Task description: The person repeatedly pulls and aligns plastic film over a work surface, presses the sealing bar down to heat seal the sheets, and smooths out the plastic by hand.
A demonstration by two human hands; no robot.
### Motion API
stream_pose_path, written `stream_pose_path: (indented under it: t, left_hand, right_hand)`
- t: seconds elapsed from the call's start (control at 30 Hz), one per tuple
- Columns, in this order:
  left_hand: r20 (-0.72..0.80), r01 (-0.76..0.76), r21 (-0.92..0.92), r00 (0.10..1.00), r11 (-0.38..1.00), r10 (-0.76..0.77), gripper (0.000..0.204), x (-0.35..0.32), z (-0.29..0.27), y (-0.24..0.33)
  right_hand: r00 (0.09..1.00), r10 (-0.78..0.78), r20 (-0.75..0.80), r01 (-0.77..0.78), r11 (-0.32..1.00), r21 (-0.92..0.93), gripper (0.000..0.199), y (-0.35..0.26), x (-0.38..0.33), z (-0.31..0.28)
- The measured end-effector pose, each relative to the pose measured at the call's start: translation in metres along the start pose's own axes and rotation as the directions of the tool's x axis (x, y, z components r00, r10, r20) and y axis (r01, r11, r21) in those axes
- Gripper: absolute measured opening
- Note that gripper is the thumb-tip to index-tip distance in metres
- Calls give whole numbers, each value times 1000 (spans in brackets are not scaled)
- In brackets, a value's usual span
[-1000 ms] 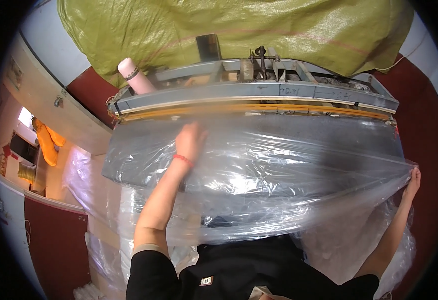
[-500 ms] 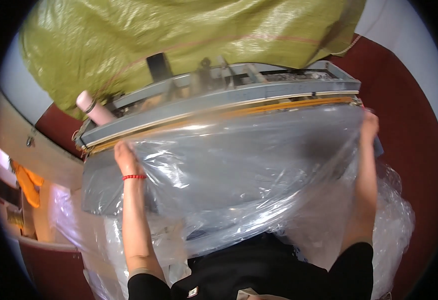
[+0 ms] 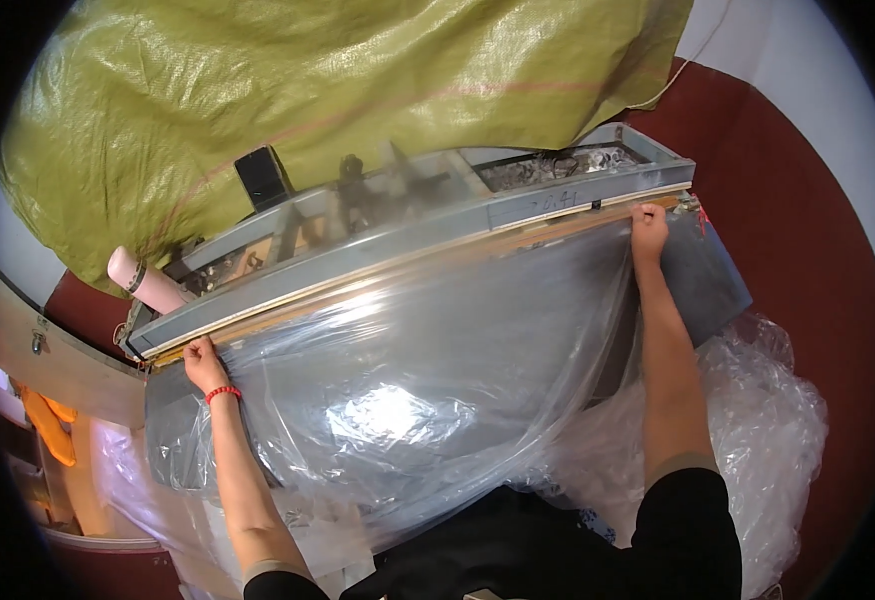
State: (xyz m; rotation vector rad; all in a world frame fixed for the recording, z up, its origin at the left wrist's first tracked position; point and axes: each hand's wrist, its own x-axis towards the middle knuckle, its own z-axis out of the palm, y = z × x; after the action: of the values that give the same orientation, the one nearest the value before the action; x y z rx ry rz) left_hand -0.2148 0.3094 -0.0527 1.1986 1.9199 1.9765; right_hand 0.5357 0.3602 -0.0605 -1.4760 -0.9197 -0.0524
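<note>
A wide sheet of clear plastic film [image 3: 438,330] stretches between my hands over a grey flat surface [image 3: 703,280]. My left hand [image 3: 203,365], with a red bead bracelet at the wrist, pinches the film's far edge near the left end of a long grey metal frame [image 3: 438,228]. Close to the frame's right end, my right hand [image 3: 649,235] is closed on the same edge. Both hands are beside the orange-brown strip [image 3: 528,238] along the frame's near side. Toward my body the film hangs in loose folds.
A pink bottle [image 3: 153,285] leans at the frame's left end, and a black phone [image 3: 263,178] stands behind it. Yellow-green woven sheeting [image 3: 358,90] covers the far side. Bunched clear film [image 3: 768,430] lies at the right. A metal panel with a latch [image 3: 48,345] is at the left.
My right hand has moved left and inward along the frame, baring the surface's right end. My left hand appears lower and further left, partly because the view has shifted.
</note>
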Motion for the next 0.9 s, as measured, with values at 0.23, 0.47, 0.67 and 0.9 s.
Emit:
stream_pose_path:
  t: [0.23, 0.47, 0.67, 0.9]
  left_hand:
    - [-145, 214, -120, 962, 969, -231, 13, -8, 2, 16]
    - [-37, 222, -237, 971, 946, -237, 4, 1, -32, 5]
    - [294, -46, -265, 947, 963, 127, 8, -51, -64, 107]
    - [-6, -207, -102, 978, 973, 207, 10, -69, -107, 120]
  right_hand:
    - [982, 174, -80, -161, 976, 149, 14, 12, 10, -4]
    - [901, 430, 52, -431, 877, 213, 17, -52, -6, 1]
    - [810, -558, 181, 548, 830, 107, 25, -211, -101, 36]
    - [415, -442, 795, 174, 897, 407, 17, -249, -217, 68]
